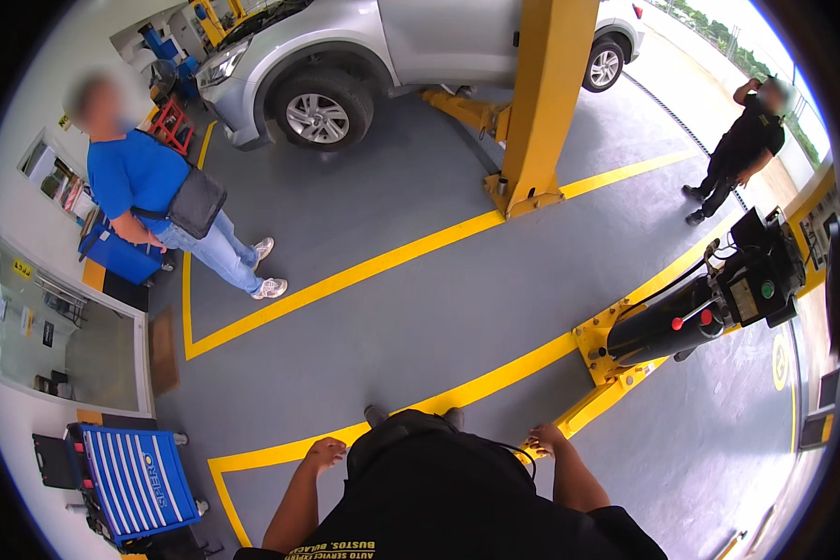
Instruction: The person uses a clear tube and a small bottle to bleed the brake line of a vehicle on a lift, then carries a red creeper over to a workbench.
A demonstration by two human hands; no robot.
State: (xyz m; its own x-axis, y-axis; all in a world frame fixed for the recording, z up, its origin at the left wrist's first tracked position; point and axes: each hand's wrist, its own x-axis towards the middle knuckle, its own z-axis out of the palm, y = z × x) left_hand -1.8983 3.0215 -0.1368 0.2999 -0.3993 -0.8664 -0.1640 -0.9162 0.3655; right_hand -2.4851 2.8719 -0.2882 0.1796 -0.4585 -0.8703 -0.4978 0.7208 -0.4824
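My left hand (325,454) hangs beside my left hip, its fingers loosely bent and slightly apart, with nothing visible in them. On the other side, my right hand (545,441) is held out by my right hip, fingers loosely bent and apart, also with no object to be seen. A thin black cord (529,456) loops out from my dark clothing close to the right hand. Behind that hand lies a yellow lift arm (599,411), reaching along the floor from the base of a lift post. Neither hand visibly touches a tool or the lift.
A silver car (448,42) stands beyond a yellow lift post (546,103). At right is a black lift power unit (761,280). One person (140,177) stands at left, another (747,145) at far right. A blue tool cabinet (135,481) stands near left. Yellow lines (364,280) mark the floor.
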